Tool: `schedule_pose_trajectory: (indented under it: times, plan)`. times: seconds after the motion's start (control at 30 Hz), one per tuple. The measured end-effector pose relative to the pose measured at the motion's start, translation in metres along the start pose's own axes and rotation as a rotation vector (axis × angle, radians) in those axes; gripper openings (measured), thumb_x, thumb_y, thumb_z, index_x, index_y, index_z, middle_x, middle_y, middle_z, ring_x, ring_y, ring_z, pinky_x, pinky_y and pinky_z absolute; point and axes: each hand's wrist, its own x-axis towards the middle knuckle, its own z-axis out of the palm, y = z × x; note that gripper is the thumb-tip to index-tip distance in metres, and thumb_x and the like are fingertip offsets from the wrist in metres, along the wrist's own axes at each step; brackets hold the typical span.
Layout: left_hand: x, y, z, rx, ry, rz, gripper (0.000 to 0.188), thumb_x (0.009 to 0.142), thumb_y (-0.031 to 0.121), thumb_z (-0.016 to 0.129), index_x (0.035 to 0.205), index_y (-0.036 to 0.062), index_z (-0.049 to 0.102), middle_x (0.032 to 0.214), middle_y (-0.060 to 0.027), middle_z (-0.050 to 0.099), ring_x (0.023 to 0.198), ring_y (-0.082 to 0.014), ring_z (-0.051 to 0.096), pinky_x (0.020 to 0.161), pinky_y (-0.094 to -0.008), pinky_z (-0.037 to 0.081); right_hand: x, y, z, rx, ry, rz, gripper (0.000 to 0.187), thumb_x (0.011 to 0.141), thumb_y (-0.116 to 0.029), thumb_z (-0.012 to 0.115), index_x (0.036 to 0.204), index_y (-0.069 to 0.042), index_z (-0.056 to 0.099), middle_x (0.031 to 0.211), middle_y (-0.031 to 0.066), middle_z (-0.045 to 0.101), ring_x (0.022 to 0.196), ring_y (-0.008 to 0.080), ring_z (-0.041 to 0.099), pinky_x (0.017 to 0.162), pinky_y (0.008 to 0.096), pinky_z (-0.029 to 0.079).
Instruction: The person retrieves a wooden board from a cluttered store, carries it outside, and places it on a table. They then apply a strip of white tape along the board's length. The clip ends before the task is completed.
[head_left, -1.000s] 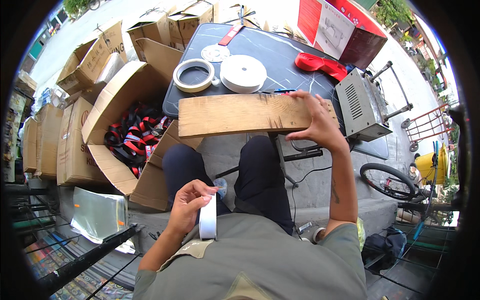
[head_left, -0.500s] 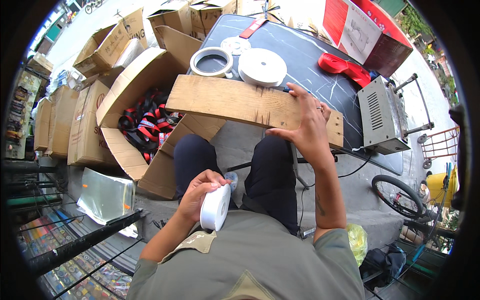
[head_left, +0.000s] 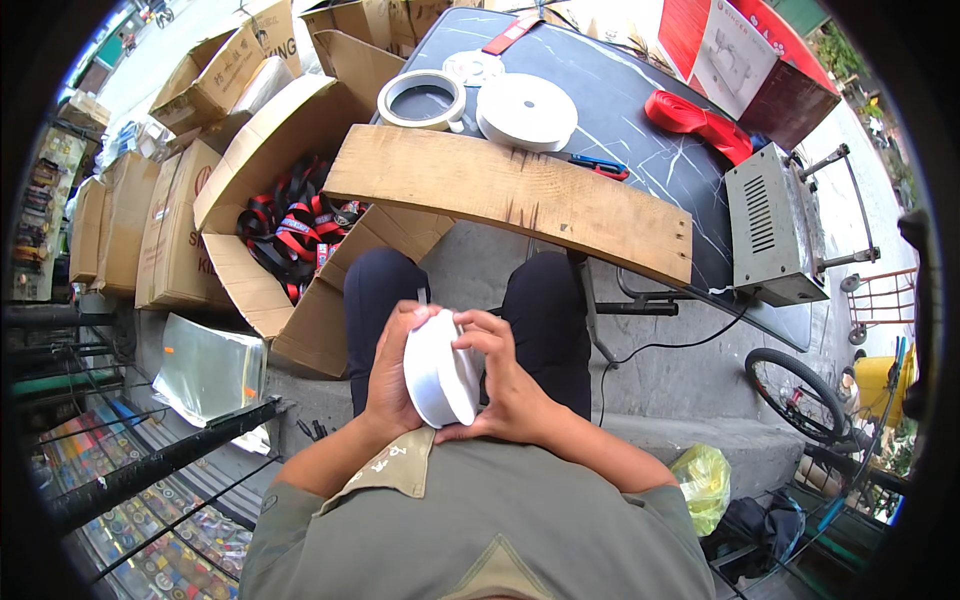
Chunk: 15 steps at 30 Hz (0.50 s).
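A spool of white ribbon [head_left: 436,372] stands on edge close to my body, above my lap. My left hand [head_left: 392,368] grips it along its left side, thumb and fingers near the top. On the opposite side my right hand [head_left: 510,380] curls round it, with fingertips at the upper rim and the thumb low. Beyond my knees a wooden board [head_left: 500,190] lies along the near edge of the dark marbled table [head_left: 620,120]. Behind the board rest a large white roll [head_left: 526,112], a cream tape roll [head_left: 421,76] and a blue and black utility knife [head_left: 598,165].
An open carton [head_left: 250,190] at the left holds red and black lanyards [head_left: 295,228]. On the table's right are a red strap roll [head_left: 690,118], a grey metal machine [head_left: 768,225] with a hanging cord, and a red and white box [head_left: 740,65]. Clear plastic sheets [head_left: 212,365] lie lower left.
My right hand has left the wooden board and come down to the ribbon spool, which both hands now hold. The utility knife behind the board has come into full view.
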Motion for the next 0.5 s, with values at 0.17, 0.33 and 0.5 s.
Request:
schedule_pose_trajectory:
  times: [0.17,0.33,0.5]
  plan:
    - [0.011,0.026,0.044,0.209,-0.246,0.392,0.008,0.093,0.012,0.063,0.097,0.0061,0.059,0.103,-0.0062,0.06,0.105,-0.0145,0.054,0.095,-0.0324,0.043,0.015,-0.009,-0.027,0.067,0.171,-0.341,0.088,0.066,-0.008,0.085,0.143,-0.008,0.041,0.146,0.0258,0.041,0.138,0.0444,0.04,0.112,0.0494,0.038]
    - [0.029,0.019,0.082,0.192,-0.306,0.381,0.007,0.092,0.008,0.066,0.096,0.0055,0.061,0.098,-0.0047,0.063,0.092,-0.01,0.057,0.086,-0.0272,0.045,0.033,-0.014,-0.041,-0.484,0.412,-0.39,0.081,0.071,-0.021,0.087,0.133,0.0,0.04,0.128,0.0245,0.053,0.118,0.0376,0.055,0.097,0.0447,0.047]
    - [0.047,0.05,0.085,0.56,-0.433,0.413,0.01,0.091,0.01,0.07,0.094,0.0043,0.063,0.087,-0.0018,0.067,0.083,-0.0059,0.061,0.077,-0.0219,0.047,0.008,-0.034,-0.106,-0.551,0.489,-0.271,0.073,0.066,-0.003,0.084,0.131,-0.001,0.051,0.123,0.0203,0.059,0.114,0.037,0.06,0.092,0.0391,0.053]
